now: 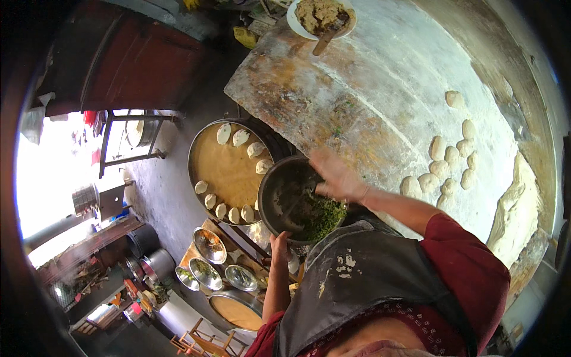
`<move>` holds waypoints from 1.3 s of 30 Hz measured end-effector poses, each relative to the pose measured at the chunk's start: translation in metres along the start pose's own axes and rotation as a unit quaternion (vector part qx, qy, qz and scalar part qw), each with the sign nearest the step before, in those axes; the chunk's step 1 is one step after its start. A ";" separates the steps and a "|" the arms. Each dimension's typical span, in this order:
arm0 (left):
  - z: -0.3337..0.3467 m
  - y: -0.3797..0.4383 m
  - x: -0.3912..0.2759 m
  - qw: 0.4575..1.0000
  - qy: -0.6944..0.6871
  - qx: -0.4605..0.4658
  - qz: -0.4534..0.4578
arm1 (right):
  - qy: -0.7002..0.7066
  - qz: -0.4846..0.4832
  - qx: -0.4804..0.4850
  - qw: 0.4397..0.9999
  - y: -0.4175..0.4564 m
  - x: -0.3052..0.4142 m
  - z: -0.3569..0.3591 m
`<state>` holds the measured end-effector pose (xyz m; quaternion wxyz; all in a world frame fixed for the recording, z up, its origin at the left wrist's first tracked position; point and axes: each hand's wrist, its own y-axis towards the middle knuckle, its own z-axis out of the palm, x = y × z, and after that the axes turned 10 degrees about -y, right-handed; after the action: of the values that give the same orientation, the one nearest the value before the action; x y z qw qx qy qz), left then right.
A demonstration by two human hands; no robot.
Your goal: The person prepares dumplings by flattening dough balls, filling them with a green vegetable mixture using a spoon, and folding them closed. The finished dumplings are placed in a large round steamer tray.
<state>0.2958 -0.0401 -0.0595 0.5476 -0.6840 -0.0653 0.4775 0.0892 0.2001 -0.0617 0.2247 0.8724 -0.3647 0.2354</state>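
A dark round basin [285,196] with chopped green leaves [323,216] heaped on its near right side stands tilted in front of my apron. My left hand [279,244] grips its near left rim. Over the far right rim is my right hand [338,176], blurred, fingers spread, with nothing seen in it. Beyond the basin to the left, a large round pan [223,178] has pale, stuffed-looking dough pieces [255,149] along its edge. On the floured worktop [379,89] at right lie several dough balls [439,168] and a long mass of dough [515,209].
A white bowl [292,20] of brownish mixture with a flat wooden tool [325,42] stands at the worktop's far edge. Several metal bowls [209,245] sit on a wooden stand below left, near another round pan [236,311]. Metal pots [158,265] are by the wall.
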 end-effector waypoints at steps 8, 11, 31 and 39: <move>0.004 0.017 -0.019 0.994 0.088 0.061 0.008 | -0.187 0.087 -0.001 0.979 -0.010 -0.031 0.006; -0.052 0.070 0.009 0.944 0.144 0.232 0.186 | 0.180 0.113 0.054 0.976 -0.053 0.062 0.006; -0.003 -0.042 0.009 0.929 0.154 0.326 -0.089 | 0.502 0.255 -0.335 0.756 -0.241 0.262 0.088; 0.068 -0.186 0.119 0.787 0.276 0.541 -0.114 | 0.274 0.529 -0.630 0.497 -0.332 0.298 0.037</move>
<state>0.3906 0.1518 0.0258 0.8730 -0.3662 0.2797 0.1597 0.5306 0.2316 0.0069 0.6369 0.0349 -0.7302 0.2451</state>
